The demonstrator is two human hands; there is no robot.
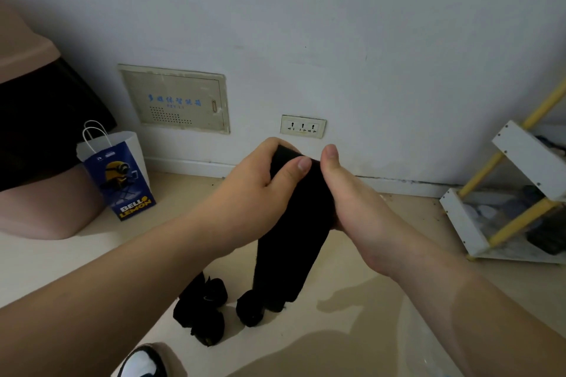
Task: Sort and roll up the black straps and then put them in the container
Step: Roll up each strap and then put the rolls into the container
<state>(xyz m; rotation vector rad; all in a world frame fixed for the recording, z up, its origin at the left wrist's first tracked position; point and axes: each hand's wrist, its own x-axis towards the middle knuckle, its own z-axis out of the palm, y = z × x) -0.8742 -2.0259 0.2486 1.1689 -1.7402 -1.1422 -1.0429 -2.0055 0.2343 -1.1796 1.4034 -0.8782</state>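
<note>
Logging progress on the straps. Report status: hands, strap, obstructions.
Left hand and right hand both grip the black strap at its top end. Tail hangs toward the floor. Rolled straps lie below. Nothing blocks the hands.

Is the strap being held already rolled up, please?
Mostly unrolled: the black strap hangs long below the left hand and right hand gripping its top.
</note>
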